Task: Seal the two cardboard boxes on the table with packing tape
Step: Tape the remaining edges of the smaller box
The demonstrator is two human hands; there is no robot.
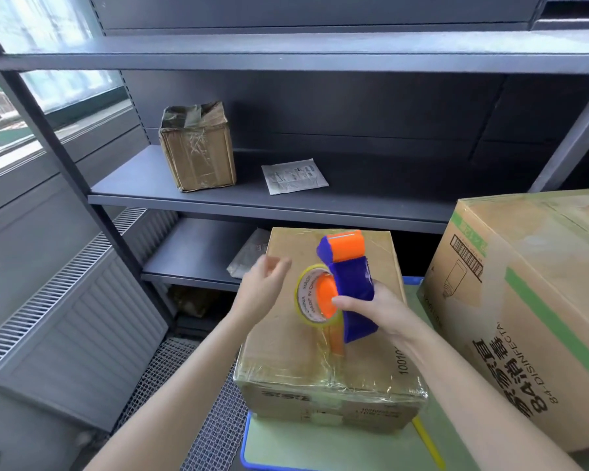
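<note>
Right hand (371, 307) clamped on the tape dispenser (351, 280), left hand (262, 290) empty, fingers (281, 265) apart — unpressed, the tape strip (329, 365) could wrinkle on the small box (286, 351).

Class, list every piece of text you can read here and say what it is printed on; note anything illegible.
"MADE IN CHINA": core of the tape roll in the tape dispenser.
"10010", rest hidden: top of the small box.
"84-DISINFECTA", cut off, beside large Chinese characters: side of the large box.
Too blurred: small box's front print, the barcode digits, the white packet on the shelf.
</note>
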